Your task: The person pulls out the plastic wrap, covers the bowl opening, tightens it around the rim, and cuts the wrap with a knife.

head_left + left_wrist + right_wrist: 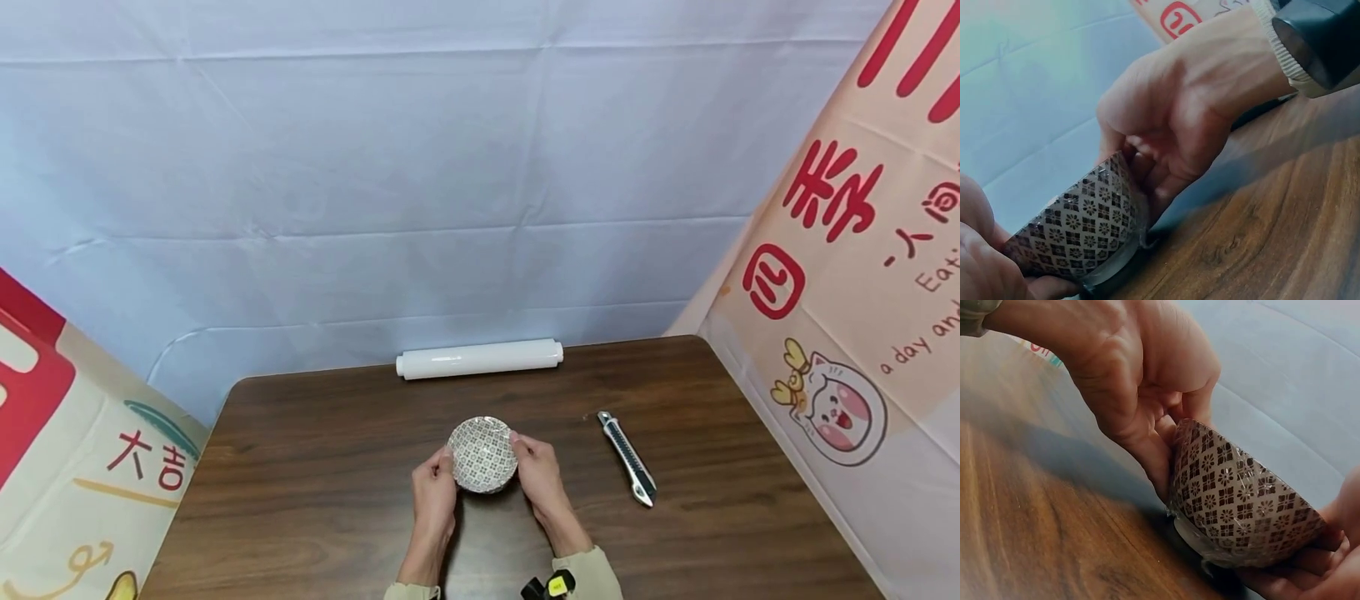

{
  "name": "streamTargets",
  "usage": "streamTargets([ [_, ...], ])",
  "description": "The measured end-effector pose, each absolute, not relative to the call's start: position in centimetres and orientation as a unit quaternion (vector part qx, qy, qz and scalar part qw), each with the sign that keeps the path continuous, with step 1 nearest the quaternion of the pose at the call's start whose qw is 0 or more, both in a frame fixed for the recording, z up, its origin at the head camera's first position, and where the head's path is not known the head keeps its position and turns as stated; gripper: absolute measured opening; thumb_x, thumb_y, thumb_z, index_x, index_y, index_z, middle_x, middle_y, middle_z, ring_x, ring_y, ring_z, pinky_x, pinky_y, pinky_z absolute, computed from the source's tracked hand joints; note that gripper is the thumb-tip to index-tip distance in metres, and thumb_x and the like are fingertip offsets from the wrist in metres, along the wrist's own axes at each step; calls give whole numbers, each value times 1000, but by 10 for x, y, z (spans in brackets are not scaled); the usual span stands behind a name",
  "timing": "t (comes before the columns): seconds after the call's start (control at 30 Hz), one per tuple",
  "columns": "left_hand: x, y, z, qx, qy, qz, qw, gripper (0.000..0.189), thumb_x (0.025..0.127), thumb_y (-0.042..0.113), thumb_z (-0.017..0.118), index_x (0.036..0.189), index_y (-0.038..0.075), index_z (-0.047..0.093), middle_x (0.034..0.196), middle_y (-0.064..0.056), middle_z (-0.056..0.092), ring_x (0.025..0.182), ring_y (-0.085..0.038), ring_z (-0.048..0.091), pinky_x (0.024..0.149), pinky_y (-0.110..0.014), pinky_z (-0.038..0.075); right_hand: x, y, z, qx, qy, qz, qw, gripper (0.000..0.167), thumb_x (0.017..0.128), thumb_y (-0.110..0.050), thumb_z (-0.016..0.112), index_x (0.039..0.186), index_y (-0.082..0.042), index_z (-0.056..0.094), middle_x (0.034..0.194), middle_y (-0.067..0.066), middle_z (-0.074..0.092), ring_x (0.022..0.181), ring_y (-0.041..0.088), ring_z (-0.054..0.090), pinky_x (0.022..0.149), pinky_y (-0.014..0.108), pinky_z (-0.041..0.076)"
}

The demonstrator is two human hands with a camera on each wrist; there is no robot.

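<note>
A patterned bowl (483, 455) is gripped on both sides, above the middle of the table. My left hand (435, 493) pinches its left rim with the thumb on top. Opposite, my right hand (540, 475) holds the right rim in the same way. Both wrist views show the bowl tilted (1082, 222), with fingers curled under its side. Clear plastic film clings to the bowl's outer wall (1235, 506), with small loose wisps near the foot. The foot ring is just over the wood; whether it touches cannot be told.
A white roll (480, 359), seemingly of plastic wrap, lies along the back edge of the brown wooden table (315, 467). A utility knife (627, 458) lies to the right of the hands. Hung cloth sheets (360, 167) stand behind and at both sides.
</note>
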State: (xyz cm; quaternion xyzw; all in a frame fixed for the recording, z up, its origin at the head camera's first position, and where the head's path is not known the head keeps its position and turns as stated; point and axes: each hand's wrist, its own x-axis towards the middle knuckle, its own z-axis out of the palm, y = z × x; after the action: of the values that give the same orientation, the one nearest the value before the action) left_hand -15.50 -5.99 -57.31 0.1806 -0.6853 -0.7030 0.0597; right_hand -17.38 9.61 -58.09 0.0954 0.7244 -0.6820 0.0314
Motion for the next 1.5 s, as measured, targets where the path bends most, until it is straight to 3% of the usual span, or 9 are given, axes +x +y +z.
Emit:
streamTargets([
  [0.17, -155, -64, -575, 175, -666, -724, 48, 37, 109, 6, 50, 137, -15, 59, 147, -37, 54, 144, -45, 48, 118, -56, 44, -173, 97, -579, 103, 721, -684, 28, 39, 111, -21, 51, 123, 8, 73, 121, 22, 74, 120, 29, 65, 103, 41, 55],
  [0.3, -156, -67, -574, 172, -646, -743, 36, 38, 109, 6, 49, 138, -15, 58, 150, -37, 51, 144, -46, 47, 111, -51, 50, -173, 97, -577, 107, 704, -701, 40, 37, 111, -20, 51, 117, 10, 73, 102, 17, 73, 93, 16, 64, 77, 24, 54],
  [0.53, -158, -66, -573, 182, -668, -718, 64, 34, 107, 7, 55, 132, -13, 65, 142, -33, 61, 141, -44, 53, 117, -51, 46, -168, 96, -575, 91, 710, -697, 43, 40, 111, -18, 48, 129, 13, 67, 114, 24, 74, 94, 15, 67, 76, 21, 56],
  [0.87, -158, -65, -573, 198, -688, -695, 69, 28, 105, 10, 61, 125, -7, 73, 136, -28, 68, 138, -41, 59, 120, -53, 44, -162, 95, -576, 106, 693, -712, 41, 40, 112, -16, 46, 127, 15, 66, 103, 19, 71, 84, 10, 63, 71, 20, 54],
  [0.97, -160, -69, -574, 199, -708, -674, 69, 27, 103, 18, 68, 119, -2, 78, 125, -23, 75, 125, -32, 69, 111, -44, 54, -161, 94, -576, 115, 692, -711, 42, 41, 112, -18, 46, 131, 14, 63, 114, 23, 71, 91, 13, 65, 74, 21, 55],
  [1.07, -161, -74, -574, 209, -752, -622, 69, 26, 100, 30, 73, 108, 8, 84, 98, -8, 82, 93, -14, 73, 83, -28, 58, -161, 94, -577, 117, 694, -709, 44, 44, 112, -20, 46, 136, 13, 61, 123, 26, 70, 99, 17, 67, 77, 23, 57],
  [1.2, -161, -78, -573, 205, -810, -546, 55, 35, 101, 43, 70, 83, 15, 83, 55, 11, 56, 54, -5, 44, 50, -22, 34, -162, 94, -578, 111, 688, -716, 47, 45, 113, -22, 46, 136, 14, 60, 123, 27, 69, 98, 16, 68, 77, 25, 59],
  [1.3, -160, -78, -572, 196, -821, -534, 43, 48, 102, 44, 67, 69, 11, 74, 48, 13, 37, 48, -8, 32, 47, -24, 25, -162, 93, -578, 113, 678, -724, 49, 44, 113, -20, 45, 135, 15, 61, 120, 26, 69, 92, 13, 67, 75, 26, 59],
  [1.5, -164, -79, -572, 207, -791, -574, 40, 48, 103, 36, 67, 69, 3, 74, 52, 13, 41, 52, -8, 39, 49, -23, 32, -161, 90, -572, 110, 677, -727, 42, 43, 112, -19, 48, 135, 15, 60, 119, 27, 70, 90, 14, 66, 71, 25, 58],
])
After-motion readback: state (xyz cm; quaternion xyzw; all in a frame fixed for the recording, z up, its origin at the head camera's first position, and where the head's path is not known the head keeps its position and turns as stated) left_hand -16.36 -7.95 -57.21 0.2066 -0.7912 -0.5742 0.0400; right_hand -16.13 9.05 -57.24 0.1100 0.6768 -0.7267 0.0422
